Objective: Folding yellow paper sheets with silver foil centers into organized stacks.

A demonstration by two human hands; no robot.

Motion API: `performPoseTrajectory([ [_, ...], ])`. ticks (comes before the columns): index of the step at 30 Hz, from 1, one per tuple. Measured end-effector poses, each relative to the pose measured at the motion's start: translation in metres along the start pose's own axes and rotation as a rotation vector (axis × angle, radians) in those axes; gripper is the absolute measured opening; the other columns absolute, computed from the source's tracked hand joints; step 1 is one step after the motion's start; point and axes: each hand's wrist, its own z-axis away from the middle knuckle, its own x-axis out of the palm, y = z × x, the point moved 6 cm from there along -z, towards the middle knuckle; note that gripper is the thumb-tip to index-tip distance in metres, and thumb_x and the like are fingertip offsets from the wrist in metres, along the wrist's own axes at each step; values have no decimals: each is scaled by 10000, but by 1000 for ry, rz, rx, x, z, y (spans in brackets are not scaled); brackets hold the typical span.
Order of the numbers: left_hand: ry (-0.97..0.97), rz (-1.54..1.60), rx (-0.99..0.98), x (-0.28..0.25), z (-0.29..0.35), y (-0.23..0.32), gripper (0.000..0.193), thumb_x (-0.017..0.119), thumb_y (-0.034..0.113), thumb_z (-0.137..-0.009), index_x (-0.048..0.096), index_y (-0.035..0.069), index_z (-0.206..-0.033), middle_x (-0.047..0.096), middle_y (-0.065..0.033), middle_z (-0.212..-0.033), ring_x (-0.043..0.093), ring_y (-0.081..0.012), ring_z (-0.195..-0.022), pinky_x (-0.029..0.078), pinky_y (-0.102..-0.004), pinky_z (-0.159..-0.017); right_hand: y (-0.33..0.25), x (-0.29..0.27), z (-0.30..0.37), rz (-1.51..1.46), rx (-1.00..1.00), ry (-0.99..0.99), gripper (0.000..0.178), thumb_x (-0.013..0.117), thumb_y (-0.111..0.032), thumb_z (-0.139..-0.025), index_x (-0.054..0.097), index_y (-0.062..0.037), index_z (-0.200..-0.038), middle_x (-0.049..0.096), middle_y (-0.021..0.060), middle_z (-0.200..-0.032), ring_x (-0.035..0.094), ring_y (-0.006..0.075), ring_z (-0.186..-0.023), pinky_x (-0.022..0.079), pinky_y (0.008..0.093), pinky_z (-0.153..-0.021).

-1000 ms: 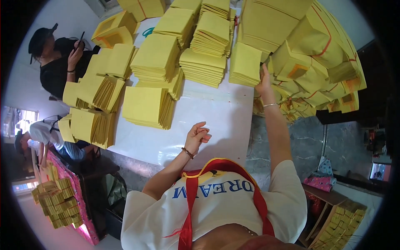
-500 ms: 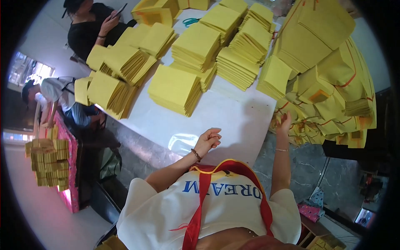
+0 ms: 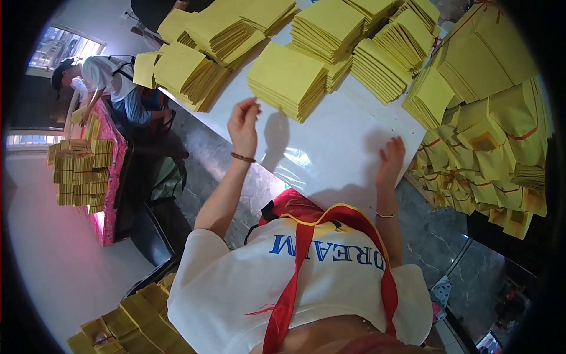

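My left hand (image 3: 243,128) is raised over the white table's left edge, just short of the nearest stack of folded yellow paper pieces (image 3: 287,78). Its fingers curl in toward the thumb, and nothing shows between them. Over the table's right side hovers my right hand (image 3: 390,164), fingers apart and palm turned inward, holding nothing. Whether it touches the white tabletop (image 3: 336,147) I cannot tell. More yellow stacks (image 3: 382,62) stand in rows farther back, some leaning on one another.
Bundles of yellow paper (image 3: 489,138) tied with red string pile up along the right. At the left, a person (image 3: 112,82) bends over a pink-covered table (image 3: 109,221) stacked with yellow bundles (image 3: 82,171). A dark chair (image 3: 154,236) stands nearby; more yellow packs (image 3: 127,321) lie at lower left.
My left hand has moved forward and left toward the nearest stack. My right hand has come from the tied bundles over the table. The view has shifted, and the phone-holding person is mostly out of frame.
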Motion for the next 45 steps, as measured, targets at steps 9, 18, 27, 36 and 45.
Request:
performPoseTrajectory([
  [9, -119, -147, -50, -8, -128, -56, 643, 662, 350, -791, 399, -9, -1256, 537, -153, -1086, 560, -192, -844, 452, -287, -780, 47, 130, 61, -19, 212, -409, 612, 525, -326, -874, 239, -120, -1375, 275, 95, -1384, 273, 261, -1266, 232, 450, -1015],
  [18, -535, 9, -524, 30, -133, -98, 728, 685, 310, -770, 329, -78, -1273, 556, -183, -1094, 588, -214, -930, 480, -302, -786, 55, 211, 43, 135, 313, -285, 991, 622, -492, -738, -23, -166, -1416, 105, 138, -1456, 123, 302, -1335, 131, 562, -995],
  [27, -633, -27, -573, 25, -136, -128, 700, 703, 301, -734, 399, -82, -1236, 561, -161, -1125, 569, -206, -993, 451, -292, -849, 62, 219, 41, 105, 325, -396, 765, 605, -362, -772, 199, -131, -1378, 397, 70, -1264, 393, 199, -1157, 306, 468, -847],
  [36, -330, 93, -583, -1, -108, -95, 769, 559, 519, -796, 295, 55, -1349, 456, -87, -1256, 418, -178, -1150, 361, -322, -886, 35, 202, 58, 93, 291, -288, 853, 575, -458, -795, 88, -127, -1412, 198, 121, -1433, 174, 279, -1325, 227, 484, -954],
  [45, -131, 14, -539, -88, 16, -123, 346, 538, 227, -875, 512, 40, -1165, 599, -51, -1045, 557, -121, -929, 446, -266, -751, 55, 171, 72, 43, 244, -273, 687, 553, -322, -832, 191, -140, -1386, 326, 79, -1339, 318, 243, -1235, 316, 412, -890],
])
